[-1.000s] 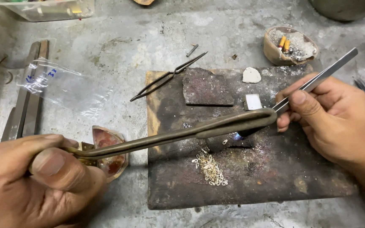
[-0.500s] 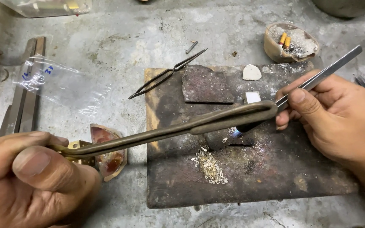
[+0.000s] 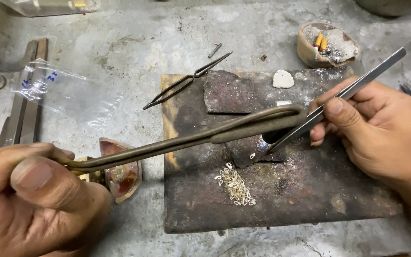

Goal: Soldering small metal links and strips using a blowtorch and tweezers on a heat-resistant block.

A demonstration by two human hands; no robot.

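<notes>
Soldering step: left hand [image 3: 34, 200] grips the torch pipe [image 3: 191, 138]; right hand [image 3: 381, 128] pinches tweezers [image 3: 338, 97] at a small link [image 3: 252, 155]; next needs steady tip placement

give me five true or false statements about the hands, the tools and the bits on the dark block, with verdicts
1. The left hand grips a long curved brown metal torch pipe. True.
2. The right hand holds a pair of scissors. False: it holds silver tweezers, their tip down on the dark block.
3. A heap of small pale metal links lies on the block. True.
4. The black tweezers are held in the left hand. False: they lie free, partly over the block's top left corner.
5. The small clay bowl stands in the middle of the block. False: it stands on the table beyond the block's far right corner.
</notes>
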